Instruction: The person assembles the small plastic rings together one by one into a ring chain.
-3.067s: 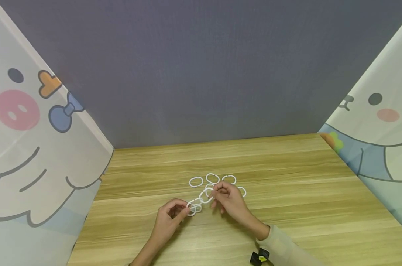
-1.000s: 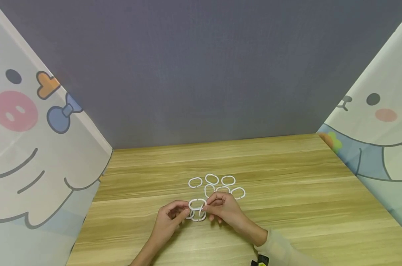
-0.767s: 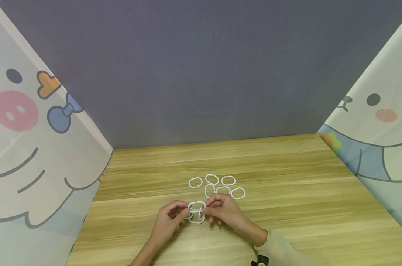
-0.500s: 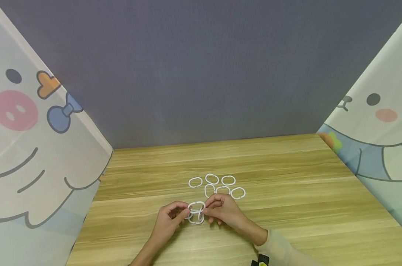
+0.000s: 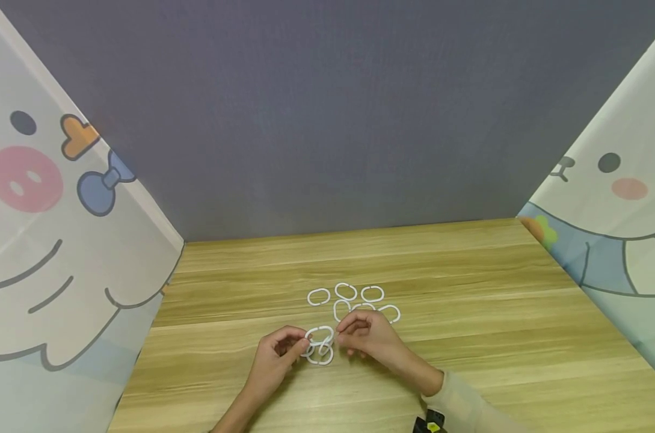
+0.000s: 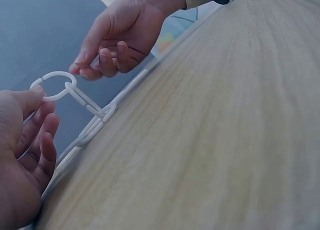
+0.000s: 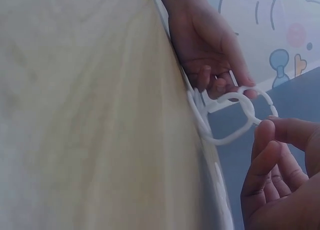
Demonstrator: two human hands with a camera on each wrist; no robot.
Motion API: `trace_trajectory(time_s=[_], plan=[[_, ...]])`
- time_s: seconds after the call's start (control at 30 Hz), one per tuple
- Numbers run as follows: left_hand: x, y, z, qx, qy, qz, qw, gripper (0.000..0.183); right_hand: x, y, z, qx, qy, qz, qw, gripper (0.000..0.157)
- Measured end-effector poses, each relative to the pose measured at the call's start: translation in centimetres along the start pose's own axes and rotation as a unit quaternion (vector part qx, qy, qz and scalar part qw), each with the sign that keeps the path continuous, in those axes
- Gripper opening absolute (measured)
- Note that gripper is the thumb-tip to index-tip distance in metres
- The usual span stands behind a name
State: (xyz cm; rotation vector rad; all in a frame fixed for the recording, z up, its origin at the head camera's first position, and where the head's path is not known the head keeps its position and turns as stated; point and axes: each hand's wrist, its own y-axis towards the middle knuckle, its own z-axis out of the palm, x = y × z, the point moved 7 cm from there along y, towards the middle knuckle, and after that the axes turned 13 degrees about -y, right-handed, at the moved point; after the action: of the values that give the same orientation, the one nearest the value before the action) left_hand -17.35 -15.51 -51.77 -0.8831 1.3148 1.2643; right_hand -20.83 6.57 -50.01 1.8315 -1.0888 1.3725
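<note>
In the head view my left hand [image 5: 273, 356] pinches a white oval plastic chain link [image 5: 322, 328] between thumb and forefinger. More white links [image 5: 320, 363] are joined to it and hang below. The left wrist view shows one hanging link [image 6: 82, 95] looped through the pinched one, its lower neighbours close to or on the table. My right hand [image 5: 375, 338] is just right of the pinched link, thumb and forefinger close together, with a narrow gap between fingertips and link. Its other fingers are loosely bent, and nothing shows in its grasp.
Several loose white links lie behind the hands on the wooden table [image 5: 224, 288], among them one at the left [image 5: 319, 290]; the right hand partly covers others. A grey panel [image 5: 327, 132] rises at the back. Printed cartoon panels stand left [image 5: 89, 270] and right [image 5: 630, 210].
The hands first held the linked chain stretched out, then brought it together into a bunch. In the last half second my right hand has come off the link, slightly right and away.
</note>
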Motion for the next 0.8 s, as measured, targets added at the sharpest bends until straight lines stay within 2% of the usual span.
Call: trace_trajectory(time_s=[0.2,0.53,0.8], plan=[[0.0,0.0,0.0,0.003,0.002,0.006,1.0,0.008,0.4,-0.1,-1.4,-0.016,-0.003,-0.01,1.0,0.025],[0.0,0.1,0.0,-0.001,0.005,0.004,1.0,0.007,0.2,-0.5,-3.8,-0.038,0.009,0.013,0.999,0.029],[0.0,0.1,0.1,0.001,0.002,0.007,1.0,0.007,-0.5,-0.8,-5.9,-0.071,-0.028,0.008,0.997,0.029]])
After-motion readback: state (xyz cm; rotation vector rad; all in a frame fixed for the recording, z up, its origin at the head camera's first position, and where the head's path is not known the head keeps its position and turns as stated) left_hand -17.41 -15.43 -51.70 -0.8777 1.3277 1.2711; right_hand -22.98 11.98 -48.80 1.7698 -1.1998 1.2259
